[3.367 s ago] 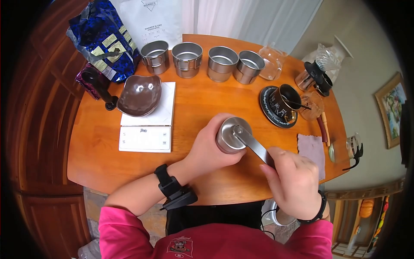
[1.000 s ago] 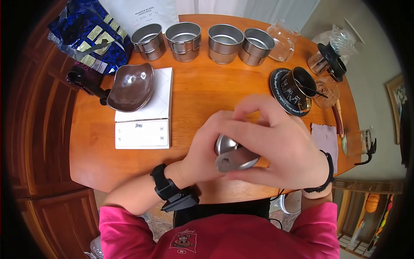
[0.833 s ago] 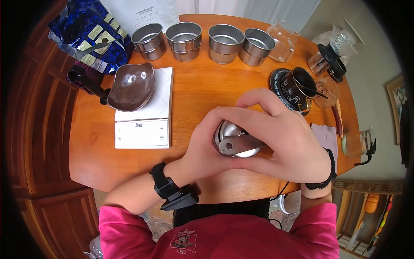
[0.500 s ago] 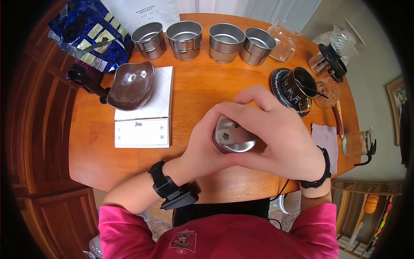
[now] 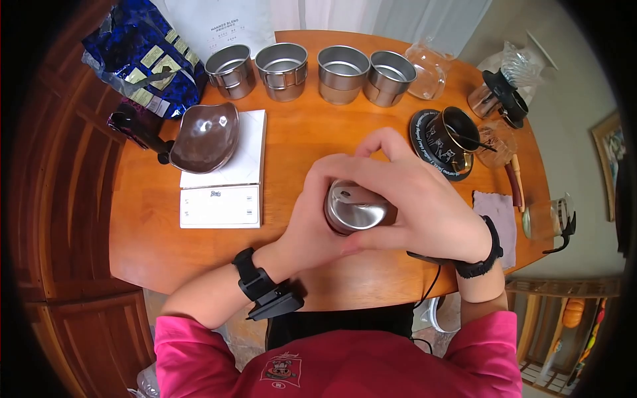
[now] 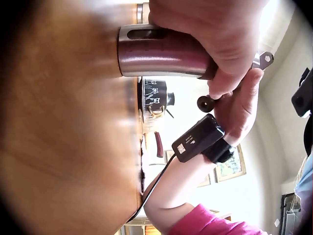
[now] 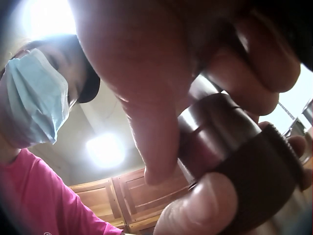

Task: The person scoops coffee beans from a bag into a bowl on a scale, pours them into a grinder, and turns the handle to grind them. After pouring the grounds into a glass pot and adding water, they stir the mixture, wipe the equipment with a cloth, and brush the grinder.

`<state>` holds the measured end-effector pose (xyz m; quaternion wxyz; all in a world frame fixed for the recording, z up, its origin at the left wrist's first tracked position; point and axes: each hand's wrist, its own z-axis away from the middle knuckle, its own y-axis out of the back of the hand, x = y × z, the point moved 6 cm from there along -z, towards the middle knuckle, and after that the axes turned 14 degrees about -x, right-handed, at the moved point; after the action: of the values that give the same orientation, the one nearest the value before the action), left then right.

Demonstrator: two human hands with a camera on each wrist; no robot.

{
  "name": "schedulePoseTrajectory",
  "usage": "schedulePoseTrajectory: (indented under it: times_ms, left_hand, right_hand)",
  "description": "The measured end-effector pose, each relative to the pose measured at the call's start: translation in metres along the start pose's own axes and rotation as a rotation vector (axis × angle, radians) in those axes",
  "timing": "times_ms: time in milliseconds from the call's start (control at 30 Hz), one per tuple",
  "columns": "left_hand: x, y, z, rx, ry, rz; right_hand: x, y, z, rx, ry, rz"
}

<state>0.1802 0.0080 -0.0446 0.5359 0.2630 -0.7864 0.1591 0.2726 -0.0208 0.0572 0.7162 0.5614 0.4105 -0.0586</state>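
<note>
My left hand [image 5: 302, 215] grips a steel hand coffee grinder [image 5: 358, 217] around its upper body, upright at the table's near middle. In the left wrist view the grinder's lower end is right at the tabletop, with a dark window slot in its side. Over its top is my right hand [image 5: 424, 205], which holds the crank handle [image 6: 265, 59]; the crank's holed end sticks out past the fingers and its round knob [image 6: 205, 103] shows below. In the right wrist view the right thumb [image 7: 154, 132] lies beside the steel top, above a dark brown band [image 7: 266, 181].
A brown dish [image 5: 204, 136] sits on a white scale [image 5: 222, 207] at left. Several steel cups [image 5: 282, 73] line the back beside coffee bags [image 5: 149, 63]. A black cup [image 5: 458, 131] on a saucer, a cloth [image 5: 494, 225] and a glass server [image 5: 551, 222] stand at right.
My right hand has come from the grinder's right side to over its top. The crank's holed end, earlier fixed on the shaft, now shows free and has swung away from me.
</note>
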Motion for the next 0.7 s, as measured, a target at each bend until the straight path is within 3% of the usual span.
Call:
schedulePoseTrajectory:
  times_ms: [100,167,200,233,267,300,367,400,467,533,600,667,700]
  left_hand:
    - [0.008,-0.001,0.001,0.041,0.109,0.094]
    - [0.007,0.000,0.005,0.038,0.070,0.199]
    - [0.005,-0.001,0.005,0.034,0.028,0.303]
    - [0.012,0.000,0.000,0.019,-0.093,0.191]
    - [0.009,0.001,-0.001,0.013,-0.097,0.190]
    - [0.014,0.011,0.003,0.118,-0.170,0.043]
    - [0.028,0.021,0.009,0.322,-0.281,-0.164]
    - [0.038,0.024,0.012,0.360,-0.381,-0.191]
    - [0.071,0.022,0.016,0.330,-0.599,-0.514]
    - [0.103,0.007,0.017,0.139,-0.809,-0.491]
    - [0.122,-0.015,0.007,-0.079,-0.686,-0.463]
    - [0.131,-0.038,-0.002,-0.060,-0.442,-0.653]
    - [0.129,-0.044,-0.002,-0.047,-0.439,-0.662]
  right_hand:
    - [-0.013,0.022,0.008,0.151,0.138,0.006]
    - [-0.018,0.037,0.020,0.323,0.176,-0.172]
    - [-0.017,0.041,0.021,0.440,0.277,-0.185]
    - [-0.014,0.043,0.024,0.383,0.294,-0.439]
    - [-0.011,0.042,0.027,0.320,0.310,-0.692]
    - [-0.012,0.043,0.029,0.323,0.311,-0.688]
    - [-0.011,0.035,0.025,0.237,0.376,-1.086]
    - [-0.013,0.034,0.025,0.239,0.379,-1.084]
    - [-0.020,0.030,0.026,0.254,0.437,-1.097]
    - [-0.026,0.026,0.026,0.248,0.452,-1.096]
    - [-0.030,0.022,0.027,0.300,0.466,-1.015]
    - [-0.032,0.016,0.029,0.324,0.428,-1.030]
    - [-0.034,0.017,0.030,0.377,0.450,-0.906]
